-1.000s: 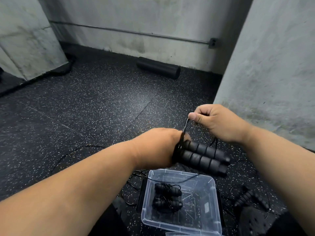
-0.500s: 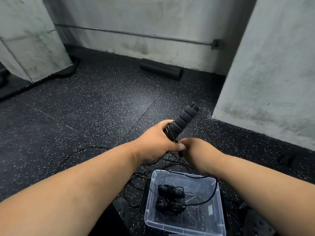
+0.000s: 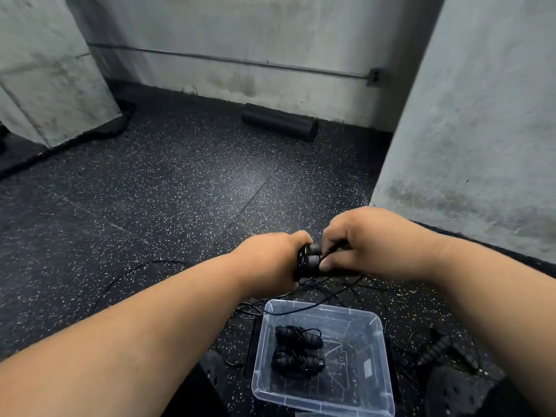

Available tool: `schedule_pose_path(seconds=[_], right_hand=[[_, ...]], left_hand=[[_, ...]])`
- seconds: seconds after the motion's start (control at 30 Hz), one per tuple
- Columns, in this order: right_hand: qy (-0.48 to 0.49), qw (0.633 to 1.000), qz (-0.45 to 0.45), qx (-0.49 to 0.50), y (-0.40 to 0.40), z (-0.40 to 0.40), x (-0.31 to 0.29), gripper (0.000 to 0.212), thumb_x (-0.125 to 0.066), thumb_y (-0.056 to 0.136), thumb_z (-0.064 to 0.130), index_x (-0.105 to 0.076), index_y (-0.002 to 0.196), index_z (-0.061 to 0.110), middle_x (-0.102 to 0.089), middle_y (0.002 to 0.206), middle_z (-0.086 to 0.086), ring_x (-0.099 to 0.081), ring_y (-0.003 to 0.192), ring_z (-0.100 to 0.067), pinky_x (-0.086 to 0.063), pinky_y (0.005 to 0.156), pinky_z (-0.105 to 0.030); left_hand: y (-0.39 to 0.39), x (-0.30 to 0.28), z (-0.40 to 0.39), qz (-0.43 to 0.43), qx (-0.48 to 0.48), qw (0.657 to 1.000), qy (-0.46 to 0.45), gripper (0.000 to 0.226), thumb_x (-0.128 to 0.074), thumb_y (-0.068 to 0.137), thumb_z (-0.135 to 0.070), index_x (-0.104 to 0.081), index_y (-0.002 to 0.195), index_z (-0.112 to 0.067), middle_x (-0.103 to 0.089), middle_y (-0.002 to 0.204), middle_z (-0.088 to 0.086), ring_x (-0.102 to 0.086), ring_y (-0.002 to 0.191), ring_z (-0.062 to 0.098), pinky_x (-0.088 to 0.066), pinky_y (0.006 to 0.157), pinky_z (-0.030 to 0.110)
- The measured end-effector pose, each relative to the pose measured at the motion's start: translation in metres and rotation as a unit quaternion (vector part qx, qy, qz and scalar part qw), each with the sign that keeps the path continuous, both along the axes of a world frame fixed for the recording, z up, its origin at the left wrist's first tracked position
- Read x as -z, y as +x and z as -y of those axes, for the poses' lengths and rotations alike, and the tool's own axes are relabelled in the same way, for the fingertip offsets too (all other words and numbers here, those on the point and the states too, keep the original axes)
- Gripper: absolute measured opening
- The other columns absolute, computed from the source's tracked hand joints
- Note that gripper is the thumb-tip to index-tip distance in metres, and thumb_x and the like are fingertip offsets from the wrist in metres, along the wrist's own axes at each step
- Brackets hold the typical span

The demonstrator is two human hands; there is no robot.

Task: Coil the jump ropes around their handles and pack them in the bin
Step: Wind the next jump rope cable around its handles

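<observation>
Two coiled jump ropes [image 3: 298,350] inside clear bin [image 3: 379,368], nearest on floor [image 3: 168,188]. Loose handles [image 3: 433,352] right of bin. Above, left hand [image 3: 270,260] gripping paired handles [image 3: 310,260]; right hand [image 3: 361,242] curled, pinching cord [image 3: 331,251] against them. Farthest, black foam roller [image 3: 279,121] by wall [image 3: 240,31].

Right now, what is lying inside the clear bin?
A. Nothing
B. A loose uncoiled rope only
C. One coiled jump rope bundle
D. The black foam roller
C: one coiled jump rope bundle lies on the floor of the clear bin; the foam roller lies by the far wall.
</observation>
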State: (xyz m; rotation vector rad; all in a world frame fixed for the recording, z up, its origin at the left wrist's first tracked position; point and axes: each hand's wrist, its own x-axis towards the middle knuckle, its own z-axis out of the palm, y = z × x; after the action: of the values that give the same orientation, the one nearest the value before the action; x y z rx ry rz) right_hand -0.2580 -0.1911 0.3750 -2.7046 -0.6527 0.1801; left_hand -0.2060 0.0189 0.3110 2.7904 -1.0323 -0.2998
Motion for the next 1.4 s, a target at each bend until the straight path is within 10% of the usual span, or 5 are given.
schedule_pose_path(seconds=[0.53,0.63,1.03,1.2,1.4], right_hand=[[-0.015,0.993,-0.03,-0.117,-0.019,-0.023,0.003,0.012,-0.074,0.089,0.041,-0.077,0.101,0.04,-0.069,0.089,0.02,-0.064,0.086,-0.004,-0.052,0.079,-0.028],[0.002,0.997,0.019,-0.072,-0.01,-0.015,0.003,0.008,-0.075,0.089,0.041,-0.077,0.097,0.039,-0.062,0.085,0.023,-0.059,0.085,0.0,-0.045,0.076,-0.018],[0.234,0.943,-0.202,0.122,0.026,0.042,0.041,0.063,-0.077,0.062,0.082,-0.071,0.084,0.023,-0.07,0.075,0.006,-0.059,0.069,-0.007,-0.049,0.063,-0.025],[0.338,0.903,-0.225,0.142,0.021,0.032,0.072,0.02,-0.059,0.095,0.026,-0.071,0.085,0.014,-0.065,0.077,-0.013,-0.054,0.073,-0.018,-0.045,0.069,-0.029],[0.228,0.937,-0.226,0.139,0.01,-0.006,0.07,0.041,-0.043,0.109,0.04,-0.063,0.082,0.017,-0.055,0.068,-0.001,-0.045,0.063,-0.015,-0.042,0.067,-0.037]], left_hand=[[0.003,0.009,0.007,-0.286,-0.023,0.958,-0.029,0.039,-0.092,0.08,-0.03,-0.063,0.106,-0.026,-0.072,0.087,-0.005,-0.067,0.071,0.01,-0.055,0.068,0.026],[-0.002,0.007,0.01,-0.238,0.029,0.971,0.001,0.054,-0.092,0.079,-0.035,-0.061,0.122,-0.029,-0.073,0.113,-0.008,-0.068,0.105,0.021,-0.053,0.099,0.035],[-0.025,-0.014,0.014,-0.115,0.05,0.985,-0.12,0.063,-0.092,0.073,-0.043,-0.046,0.117,-0.042,-0.07,0.103,-0.014,-0.067,0.092,0.011,-0.055,0.083,0.029],[-0.019,-0.016,0.0,-0.203,-0.031,0.952,-0.226,0.075,-0.092,0.074,-0.044,-0.039,0.127,-0.052,-0.07,0.102,-0.012,-0.071,0.081,0.003,-0.061,0.075,0.031],[-0.006,-0.015,-0.007,-0.152,-0.113,0.95,-0.249,0.075,-0.086,0.079,-0.042,-0.041,0.134,-0.065,-0.072,0.098,-0.015,-0.071,0.073,0.004,-0.062,0.073,0.031]])
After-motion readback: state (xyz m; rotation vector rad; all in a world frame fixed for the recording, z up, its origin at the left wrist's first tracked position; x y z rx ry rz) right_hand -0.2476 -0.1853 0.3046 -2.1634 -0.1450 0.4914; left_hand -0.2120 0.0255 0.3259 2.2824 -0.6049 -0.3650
